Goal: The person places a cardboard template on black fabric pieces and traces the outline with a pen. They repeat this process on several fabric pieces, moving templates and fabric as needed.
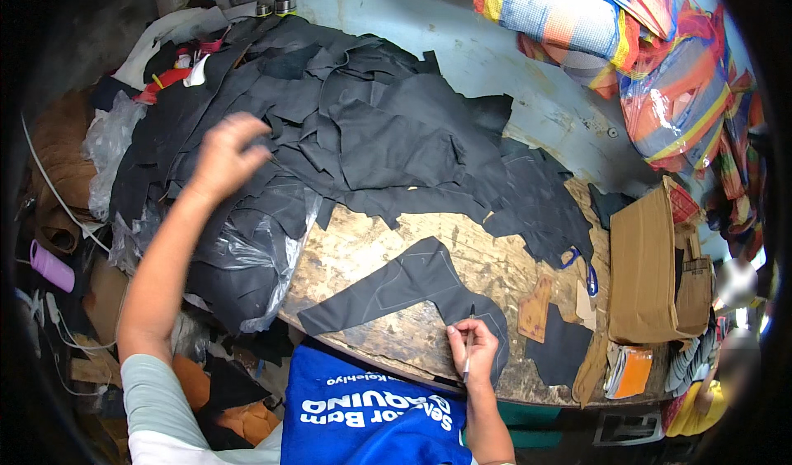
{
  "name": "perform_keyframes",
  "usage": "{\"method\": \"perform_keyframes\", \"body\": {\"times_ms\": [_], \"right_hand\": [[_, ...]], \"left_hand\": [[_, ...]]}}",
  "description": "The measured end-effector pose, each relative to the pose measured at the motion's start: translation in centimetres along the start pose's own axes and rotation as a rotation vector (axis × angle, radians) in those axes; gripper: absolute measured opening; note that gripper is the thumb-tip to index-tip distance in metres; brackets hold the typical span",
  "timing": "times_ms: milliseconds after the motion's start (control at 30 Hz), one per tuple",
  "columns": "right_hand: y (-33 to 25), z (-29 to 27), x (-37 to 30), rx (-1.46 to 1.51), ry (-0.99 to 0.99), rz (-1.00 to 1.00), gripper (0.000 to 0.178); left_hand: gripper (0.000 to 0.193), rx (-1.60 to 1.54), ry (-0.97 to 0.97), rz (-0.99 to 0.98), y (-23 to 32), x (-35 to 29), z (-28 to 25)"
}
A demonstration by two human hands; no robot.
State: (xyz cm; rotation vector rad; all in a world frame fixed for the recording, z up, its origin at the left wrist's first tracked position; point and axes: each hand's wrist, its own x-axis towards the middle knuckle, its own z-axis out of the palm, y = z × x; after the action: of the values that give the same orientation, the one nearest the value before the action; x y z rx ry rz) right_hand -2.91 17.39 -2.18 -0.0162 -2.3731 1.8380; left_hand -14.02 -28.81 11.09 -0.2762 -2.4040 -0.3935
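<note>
My right hand (473,348) is closed around a slim pen (467,369), held upright at the near edge of the table. Beside that hand lies a bent, boot-shaped piece of black leather-like material (404,282) with pale lines drawn on it. My left hand (231,155) is raised over the left part of a big heap of black sheets (388,135). Its fingers are apart and a little blurred, and I see nothing held in them. Another black piece (561,345) lies right of my right hand.
The worn wooden table (355,242) carries a brown template (535,308), blue-handled scissors (591,279) and a cardboard box (648,267) at right. Clear plastic (289,275) hangs at the heap's left. Colourful mesh bags (676,85) hang at upper right. A purple tumbler (52,267) is far left.
</note>
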Motion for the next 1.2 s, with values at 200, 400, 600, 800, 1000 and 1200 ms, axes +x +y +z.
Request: {"method": "perform_keyframes", "body": {"times_ms": [200, 400, 600, 800, 1000, 1200], "right_hand": [[-0.2, -0.2, -0.7, -0.074, 0.028, -0.216, 0.011], [-1.0, -0.2, -0.5, -0.153, 0.005, -0.281, 0.012], [-1.1, -0.2, -0.5, -0.142, 0.01, -0.309, 0.012], [-1.2, -0.3, -0.6, -0.152, 0.012, -0.289, 0.011], [-0.5, -0.2, -0.6, 0.02, 0.092, -0.268, 0.011], [-1.6, -3.6, -1.7, 0.85, -0.107, 0.168, 0.036]], "left_hand": [[0.032, 0.306, -0.565, -0.001, 4.7, -0.4, 10.5], [0.014, 0.198, -0.49, 0.052, 2.0, -0.3, 11.1], [0.015, -0.064, -0.273, 0.054, 2.0, 0.4, 10.2], [0.018, -0.401, 0.21, -0.372, 2.0, 4.6, 6.0], [0.011, -0.448, 0.47, -0.173, 15.1, 4.6, -0.7], [0.023, -0.377, 0.444, 0.474, 24.9, 0.8, -1.6]]}}
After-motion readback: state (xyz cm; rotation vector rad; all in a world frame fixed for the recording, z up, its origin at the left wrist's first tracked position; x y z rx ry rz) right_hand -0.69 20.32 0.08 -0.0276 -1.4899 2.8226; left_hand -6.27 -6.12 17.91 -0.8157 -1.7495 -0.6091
